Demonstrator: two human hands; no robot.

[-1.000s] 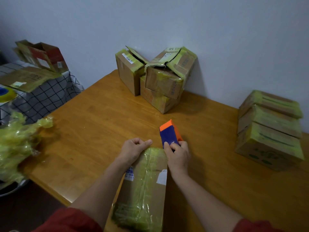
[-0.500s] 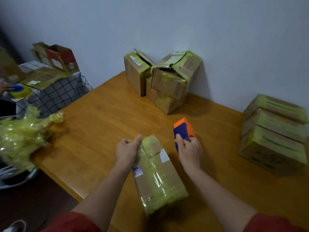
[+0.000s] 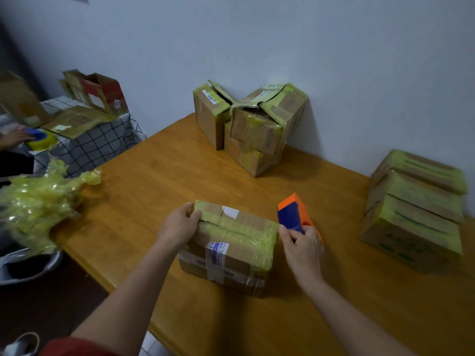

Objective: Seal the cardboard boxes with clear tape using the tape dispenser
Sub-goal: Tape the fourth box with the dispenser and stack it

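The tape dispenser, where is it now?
In the head view, the tape dispenser is right of centre on the table, gripped by the right hand, beside the box.

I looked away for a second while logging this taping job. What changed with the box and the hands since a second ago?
The box was turned on the table from lengthwise, pointing away from the person, to lying across. The left hand moved to its far left corner. The right hand kept its grip on the tape dispenser, now at the box's right end. The box piles by the wall stayed put.
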